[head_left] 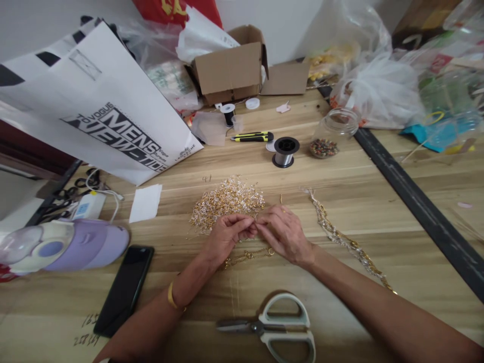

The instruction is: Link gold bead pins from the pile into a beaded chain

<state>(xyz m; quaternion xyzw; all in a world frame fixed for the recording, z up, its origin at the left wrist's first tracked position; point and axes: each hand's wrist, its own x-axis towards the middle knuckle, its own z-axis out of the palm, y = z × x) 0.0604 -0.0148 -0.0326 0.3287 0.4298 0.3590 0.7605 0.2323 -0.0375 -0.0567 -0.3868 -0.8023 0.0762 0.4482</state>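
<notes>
I'm seeing a shiny pile of tiny bits [227, 200] sitting mid-frame on the desk [189, 317]. The left hand [232, 231] and right hand [283, 233] are pinching closed beside it; I can't tell on what. Scissors [257, 327] are lying near the bottom.

The surface [196, 292] looks like smooth wood, streaky grain, low sheen. That pile of tiny pieces [227, 201] seems to be shiny 2-tone metal, gold and silver; gold chain [247, 256] is bright metal too. Scissors [257, 327] have metal blades, smooth plastic handles. Phone's [124, 290] glossy black, box [229, 73] is matt cardboard, jar [327, 128] is clear and shiny.
</notes>
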